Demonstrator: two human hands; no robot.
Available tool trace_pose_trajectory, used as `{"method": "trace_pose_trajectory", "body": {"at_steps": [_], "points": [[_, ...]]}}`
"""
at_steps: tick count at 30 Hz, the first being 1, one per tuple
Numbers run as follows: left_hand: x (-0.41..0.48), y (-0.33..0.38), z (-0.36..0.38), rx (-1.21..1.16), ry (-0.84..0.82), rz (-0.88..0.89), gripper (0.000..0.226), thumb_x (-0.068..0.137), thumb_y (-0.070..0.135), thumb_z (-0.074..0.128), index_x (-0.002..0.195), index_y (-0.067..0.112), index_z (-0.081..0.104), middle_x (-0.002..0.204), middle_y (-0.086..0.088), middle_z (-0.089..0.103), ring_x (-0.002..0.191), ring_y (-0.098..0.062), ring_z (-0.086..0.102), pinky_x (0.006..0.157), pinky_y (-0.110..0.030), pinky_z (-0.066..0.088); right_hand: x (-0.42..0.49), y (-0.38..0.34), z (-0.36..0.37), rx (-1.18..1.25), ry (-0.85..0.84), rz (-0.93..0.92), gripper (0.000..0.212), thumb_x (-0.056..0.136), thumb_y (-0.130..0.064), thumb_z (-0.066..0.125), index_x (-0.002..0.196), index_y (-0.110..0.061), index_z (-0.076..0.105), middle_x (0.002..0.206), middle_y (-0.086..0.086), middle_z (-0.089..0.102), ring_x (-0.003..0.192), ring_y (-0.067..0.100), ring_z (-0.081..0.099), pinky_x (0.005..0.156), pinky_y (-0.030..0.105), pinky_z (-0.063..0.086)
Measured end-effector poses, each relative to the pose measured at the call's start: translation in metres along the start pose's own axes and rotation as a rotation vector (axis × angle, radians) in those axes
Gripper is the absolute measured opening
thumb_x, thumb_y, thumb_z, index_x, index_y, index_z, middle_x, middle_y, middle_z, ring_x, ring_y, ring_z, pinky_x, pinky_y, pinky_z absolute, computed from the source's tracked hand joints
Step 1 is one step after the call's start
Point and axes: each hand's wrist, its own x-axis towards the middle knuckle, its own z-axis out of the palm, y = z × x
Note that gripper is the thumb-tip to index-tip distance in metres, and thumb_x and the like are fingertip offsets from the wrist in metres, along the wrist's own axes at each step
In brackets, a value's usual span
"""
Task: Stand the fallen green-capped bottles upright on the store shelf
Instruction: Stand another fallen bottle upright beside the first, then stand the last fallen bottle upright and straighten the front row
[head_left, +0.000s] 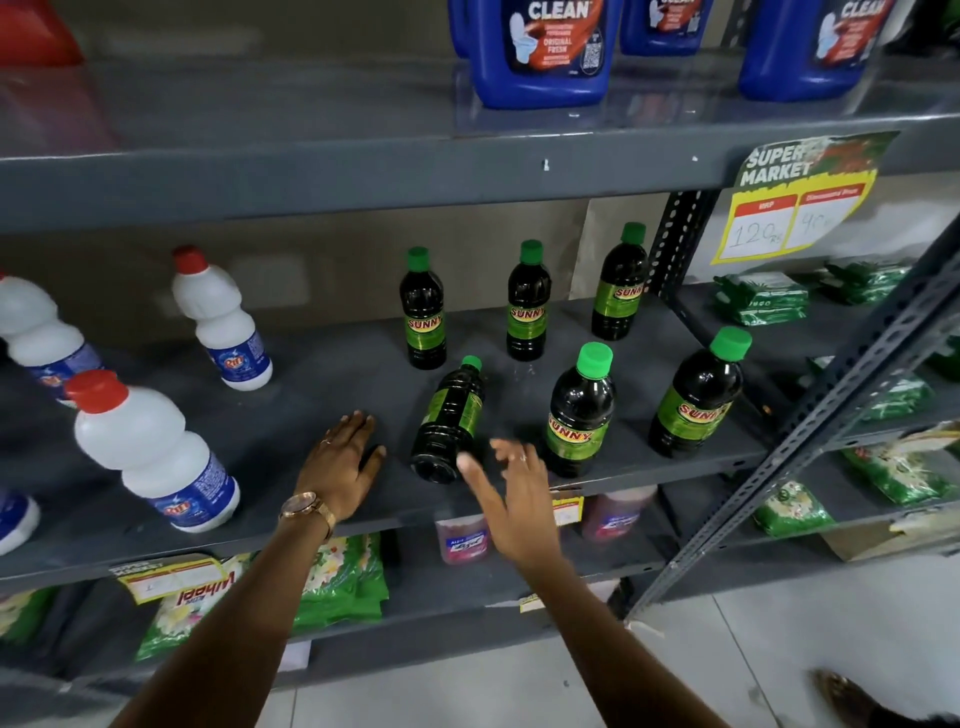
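Grey metal shelf (311, 395), middle tier of a slotted-post rack. On it toward the right: five green-capped dark bottles standing upright, three in a back row (423, 312) (528, 304) (621, 283) and two nearer the front edge (581, 413) (696, 395). Between the rows, one fallen bottle (449, 421) lying on its side, cap pointing to the back, base at the front edge. On the left part: white red-capped bottles (221, 319) (150, 454) standing, well apart from the dark ones. Left hand (340, 462) resting flat on the shelf surface, just beside the fallen bottle.
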Motion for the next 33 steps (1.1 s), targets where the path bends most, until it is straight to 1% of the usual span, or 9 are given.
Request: {"method": "trace_pose_trajectory", "body": {"at_steps": [3, 6, 9, 15, 18, 21, 25, 29, 33], "points": [[-0.006, -0.007, -0.003, -0.041, -0.036, 0.020, 0.056, 0.095, 0.040, 0.038, 0.141, 0.010, 0.029, 0.152, -0.011, 0.025, 0.141, -0.024, 0.017, 0.117, -0.038, 0.013, 0.055, -0.036, 0.003, -0.100, -0.177, 0.384, 0.108, 0.065, -0.095, 0.024, 0.128, -0.013, 0.054, 0.125, 0.011, 0.058, 0.115, 0.031, 0.058, 0.101, 0.042, 0.043], [-0.011, -0.007, -0.002, -0.058, -0.043, 0.011, 0.071, 0.086, 0.053, 0.022, 0.142, 0.011, 0.028, 0.153, -0.009, 0.023, 0.142, -0.022, 0.013, 0.116, -0.034, 0.006, 0.090, -0.052, 0.011, -0.194, -0.285, 0.486, 0.127, 0.036, -0.104, 0.031, 0.120, -0.013, 0.060, 0.114, 0.009, 0.066, 0.101, 0.028, 0.066, 0.091, 0.040, 0.053], [-0.009, -0.007, -0.001, -0.049, -0.048, -0.005, 0.067, 0.086, 0.048, 0.023, 0.143, 0.012, 0.023, 0.154, -0.007, 0.018, 0.142, -0.019, 0.008, 0.114, -0.030, 0.001, 0.096, -0.053, 0.024, -0.197, -0.263, 0.456, 0.101, 0.045, -0.086, 0.061, 0.116, -0.014, 0.062, 0.110, 0.006, 0.068, 0.099, 0.025, 0.067, 0.086, 0.037, 0.056], [-0.009, -0.013, 0.003, -0.031, -0.063, 0.024, 0.083, 0.078, 0.060, 0.002, 0.145, 0.011, 0.017, 0.156, -0.006, 0.012, 0.143, -0.017, 0.002, 0.113, -0.028, -0.005, 0.081, -0.035, 0.048, 0.257, 0.063, 0.221, 0.061, 0.065, -0.045, 0.082, 0.110, -0.011, 0.059, 0.104, 0.006, 0.071, 0.098, 0.025, 0.068, 0.086, 0.037, 0.055], [-0.009, -0.011, 0.002, -0.021, -0.057, 0.025, 0.087, 0.075, 0.060, -0.003, 0.145, 0.012, 0.015, 0.156, -0.006, 0.010, 0.143, -0.017, 0.002, 0.113, -0.027, -0.006, 0.081, -0.039, 0.054, 0.320, 0.212, 0.045, 0.064, 0.067, -0.029, 0.086, 0.114, -0.010, 0.048, 0.097, 0.004, 0.067, 0.091, 0.022, 0.066, 0.080, 0.034, 0.054], [-0.008, -0.013, 0.003, -0.005, -0.069, 0.024, 0.087, 0.075, 0.061, -0.004, 0.145, 0.013, 0.013, 0.156, -0.005, 0.009, 0.143, -0.016, 0.000, 0.114, -0.027, -0.006, 0.090, -0.043, 0.055, 0.298, 0.212, -0.059, 0.075, 0.062, -0.025, 0.090, 0.118, -0.007, 0.044, 0.097, 0.001, 0.062, 0.088, 0.016, 0.061, 0.077, 0.025, 0.049], [-0.005, -0.020, 0.009, -0.019, -0.073, 0.031, 0.104, 0.068, 0.076, -0.018, 0.146, 0.015, 0.012, 0.157, -0.003, 0.008, 0.143, -0.014, -0.001, 0.115, -0.029, -0.005, 0.099, -0.044, 0.061, 0.338, 0.206, -0.141, 0.082, 0.066, -0.024, 0.088, 0.128, -0.008, 0.037, 0.107, -0.001, 0.057, 0.093, 0.009, 0.057, 0.075, 0.001, 0.041], [-0.006, -0.020, 0.008, -0.006, -0.046, 0.050, 0.103, 0.068, 0.075, -0.019, 0.145, 0.015, 0.014, 0.156, -0.003, 0.010, 0.143, -0.014, 0.000, 0.115, -0.028, -0.005, 0.093, -0.029, 0.069, 0.290, 0.219, -0.232, 0.078, 0.080, -0.007, 0.069, 0.145, -0.014, 0.026, 0.131, 0.003, 0.043, 0.119, 0.004, 0.041, 0.100, 0.004, 0.027], [-0.006, -0.018, 0.008, 0.003, -0.031, 0.056, 0.084, 0.078, 0.063, -0.001, 0.145, 0.014, 0.015, 0.156, -0.004, 0.011, 0.143, -0.015, 0.002, 0.115, -0.029, -0.003, 0.083, -0.019, 0.071, 0.235, 0.163, -0.258, 0.080, 0.079, -0.008, 0.066, 0.147, -0.008, 0.023, 0.131, 0.004, 0.043, 0.117, 0.007, 0.043, 0.098, 0.004, 0.030]]}}
